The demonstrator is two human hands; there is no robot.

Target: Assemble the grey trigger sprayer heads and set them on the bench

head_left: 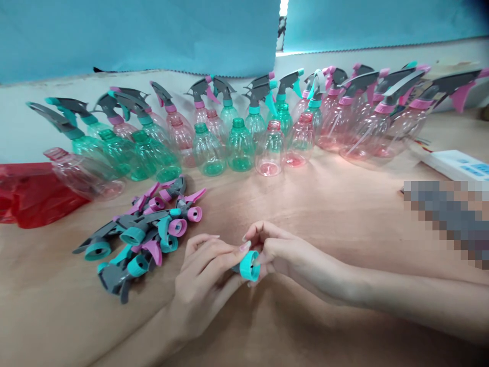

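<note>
Near the front of the table, my left hand (208,278) is wrapped round a trigger spray head (249,266). Its teal collar points right, and most of its grey body is hidden by my fingers. My right hand (284,255) has its fingertips bent at the collar's open end; whether they pinch something small there I cannot make out. Left of my hands lies a pile of loose spray heads (143,224), grey with teal or pink collars. Behind stand open bottles, among them a green bottle (240,145) and a pink bottle (270,149).
Bottles with spray heads fitted, such as a pink one (336,120), line the wall in a row. A red plastic bag (34,196) lies at the left. At the right are a white box (458,164) and a blurred-out object (451,219).
</note>
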